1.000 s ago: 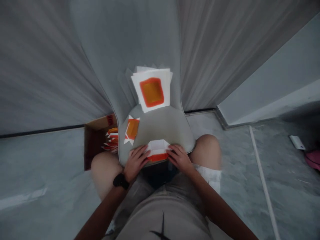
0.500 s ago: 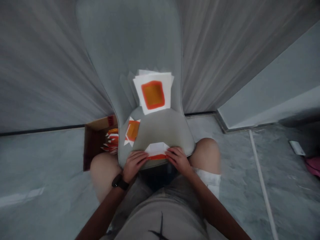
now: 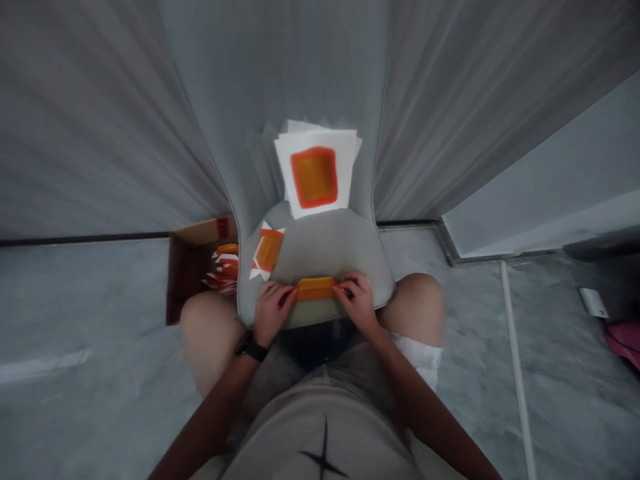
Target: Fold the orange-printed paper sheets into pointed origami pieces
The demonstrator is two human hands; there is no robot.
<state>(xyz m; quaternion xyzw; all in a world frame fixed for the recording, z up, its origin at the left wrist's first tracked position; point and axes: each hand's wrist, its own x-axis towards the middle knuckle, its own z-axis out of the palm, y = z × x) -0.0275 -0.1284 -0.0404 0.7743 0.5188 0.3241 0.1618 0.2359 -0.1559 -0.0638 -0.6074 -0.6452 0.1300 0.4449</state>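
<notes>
A folded orange paper piece (image 3: 316, 288) lies level near the front edge of the grey chair seat. Its left end is pinched by my left hand (image 3: 273, 308), its right end by my right hand (image 3: 359, 300). Left of it, on the seat, rests an orange and white folded paper (image 3: 269, 251) with pointed white corners. Farther back, a stack of white sheets (image 3: 346, 160) leans against the chair's backrest; the top one bears an orange square with a red border.
The grey chair (image 3: 330, 243) stands between my knees. On the floor at its left is a cardboard box (image 3: 197, 235) with several folded red and white papers (image 3: 226, 267). A white object (image 3: 593, 303) and a pink item (image 3: 625, 340) are at the far right.
The paper between my hands showed a white face with a red lower strip; now it shows an orange face. Both hands still hold its ends. The view has shifted slightly.
</notes>
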